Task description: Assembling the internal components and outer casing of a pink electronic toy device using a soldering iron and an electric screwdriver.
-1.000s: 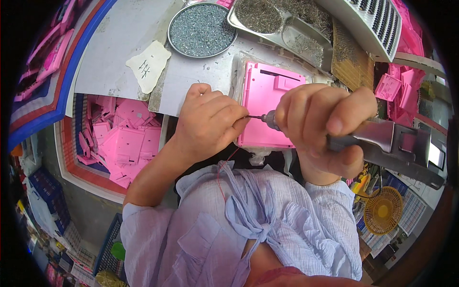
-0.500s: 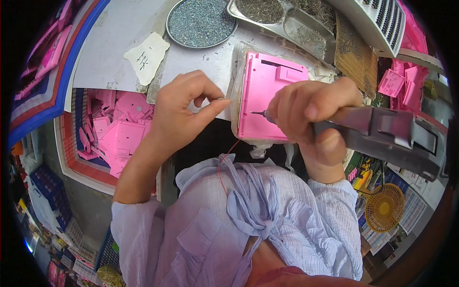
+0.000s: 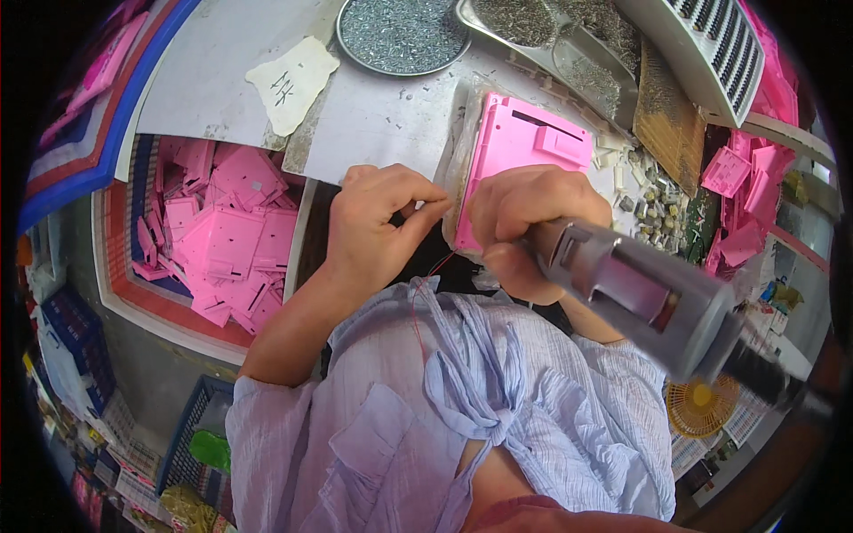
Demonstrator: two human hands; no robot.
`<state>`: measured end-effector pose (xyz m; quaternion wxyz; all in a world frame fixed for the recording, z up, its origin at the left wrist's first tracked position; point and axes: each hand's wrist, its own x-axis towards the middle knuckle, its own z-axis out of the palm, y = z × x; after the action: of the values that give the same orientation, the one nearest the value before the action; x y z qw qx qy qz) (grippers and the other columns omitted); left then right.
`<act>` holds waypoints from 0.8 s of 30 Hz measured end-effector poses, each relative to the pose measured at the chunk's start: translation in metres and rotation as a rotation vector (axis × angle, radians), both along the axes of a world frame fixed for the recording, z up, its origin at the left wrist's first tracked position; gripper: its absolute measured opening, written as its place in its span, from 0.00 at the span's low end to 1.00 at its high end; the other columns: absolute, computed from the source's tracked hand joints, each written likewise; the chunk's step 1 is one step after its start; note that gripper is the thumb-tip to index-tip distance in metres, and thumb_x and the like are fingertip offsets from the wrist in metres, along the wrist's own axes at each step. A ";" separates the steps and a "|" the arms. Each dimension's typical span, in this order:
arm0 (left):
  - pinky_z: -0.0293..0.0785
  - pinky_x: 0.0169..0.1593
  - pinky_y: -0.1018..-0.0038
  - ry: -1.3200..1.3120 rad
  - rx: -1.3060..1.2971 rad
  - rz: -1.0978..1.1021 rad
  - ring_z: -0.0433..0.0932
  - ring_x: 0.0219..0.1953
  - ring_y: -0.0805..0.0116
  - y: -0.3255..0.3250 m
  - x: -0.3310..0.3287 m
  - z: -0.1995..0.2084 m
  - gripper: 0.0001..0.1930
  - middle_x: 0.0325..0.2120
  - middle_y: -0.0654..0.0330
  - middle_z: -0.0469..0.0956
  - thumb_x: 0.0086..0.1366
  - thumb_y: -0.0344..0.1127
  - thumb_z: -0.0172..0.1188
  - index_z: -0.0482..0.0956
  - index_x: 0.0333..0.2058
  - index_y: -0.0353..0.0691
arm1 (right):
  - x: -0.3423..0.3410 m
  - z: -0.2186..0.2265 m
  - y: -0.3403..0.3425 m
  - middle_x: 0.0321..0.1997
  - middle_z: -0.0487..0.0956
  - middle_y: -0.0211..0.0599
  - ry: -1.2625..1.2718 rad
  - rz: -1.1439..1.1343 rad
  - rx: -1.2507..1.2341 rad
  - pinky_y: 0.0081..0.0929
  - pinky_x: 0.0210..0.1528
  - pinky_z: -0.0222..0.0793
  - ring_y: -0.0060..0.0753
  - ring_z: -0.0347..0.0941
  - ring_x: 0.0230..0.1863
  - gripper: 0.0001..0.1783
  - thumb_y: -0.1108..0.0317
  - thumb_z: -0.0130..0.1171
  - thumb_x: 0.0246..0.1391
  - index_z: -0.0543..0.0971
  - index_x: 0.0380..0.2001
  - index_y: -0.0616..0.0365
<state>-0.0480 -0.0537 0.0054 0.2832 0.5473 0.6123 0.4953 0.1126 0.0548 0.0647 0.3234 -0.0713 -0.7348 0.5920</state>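
One pink casing [image 3: 518, 142] is being supported on a plastic-wrapped pad [image 3: 461, 155], presumably for cushioning; one power screwdriver [image 3: 689, 311] is being gripped above by the right hand [image 3: 538, 222], apparently for control; the left hand [image 3: 378, 222] is being held pinched, contents indiscernible.

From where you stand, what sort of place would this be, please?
Probably an assembly workshop: the right hand grips a power driver, a round tray holds small metal pieces, and pink plastic parts lie in a bin.
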 end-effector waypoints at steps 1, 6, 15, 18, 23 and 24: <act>0.62 0.38 0.68 0.040 0.007 -0.014 0.76 0.25 0.66 -0.001 0.002 -0.002 0.08 0.25 0.65 0.80 0.52 0.29 0.74 0.81 0.27 0.45 | -0.001 -0.002 0.000 0.19 0.70 0.35 0.022 -0.005 0.002 0.30 0.22 0.64 0.31 0.67 0.19 0.10 0.80 0.59 0.55 0.69 0.34 0.59; 0.61 0.40 0.66 0.211 0.104 -0.017 0.77 0.28 0.66 -0.001 0.010 -0.009 0.07 0.24 0.65 0.79 0.51 0.32 0.74 0.83 0.28 0.47 | 0.003 0.005 0.009 0.20 0.71 0.33 0.094 -0.013 -0.148 0.29 0.22 0.64 0.28 0.67 0.19 0.12 0.69 0.65 0.58 0.71 0.38 0.60; 0.60 0.40 0.66 0.199 0.126 -0.054 0.77 0.29 0.66 0.004 0.014 0.001 0.08 0.24 0.66 0.80 0.51 0.31 0.72 0.83 0.30 0.47 | 0.006 0.022 0.006 0.24 0.73 0.38 0.305 0.131 -0.279 0.26 0.25 0.64 0.27 0.68 0.23 0.18 0.65 0.68 0.60 0.73 0.43 0.65; 0.60 0.40 0.65 0.242 0.135 -0.084 0.77 0.28 0.65 0.004 0.014 0.003 0.08 0.24 0.65 0.79 0.51 0.30 0.72 0.82 0.30 0.46 | 0.008 0.019 0.002 0.24 0.74 0.39 0.285 0.101 -0.276 0.27 0.25 0.65 0.28 0.68 0.23 0.18 0.66 0.68 0.59 0.73 0.43 0.65; 0.65 0.42 0.63 0.313 0.121 -0.232 0.78 0.29 0.60 0.003 0.009 0.009 0.04 0.24 0.62 0.79 0.56 0.32 0.68 0.83 0.31 0.44 | 0.018 0.017 -0.001 0.25 0.74 0.39 0.302 0.120 -0.332 0.30 0.27 0.68 0.29 0.70 0.23 0.16 0.71 0.69 0.56 0.74 0.42 0.65; 0.66 0.43 0.63 0.371 0.102 -0.301 0.78 0.30 0.58 0.008 -0.001 0.011 0.04 0.25 0.62 0.79 0.57 0.33 0.66 0.83 0.32 0.43 | 0.022 0.017 -0.003 0.25 0.75 0.39 0.303 0.113 -0.319 0.31 0.28 0.69 0.29 0.70 0.23 0.15 0.72 0.69 0.56 0.74 0.42 0.65</act>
<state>-0.0495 -0.0459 0.0162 0.2088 0.7275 0.5396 0.3688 0.1349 0.0519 0.0815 0.3811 0.0092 -0.5777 0.7218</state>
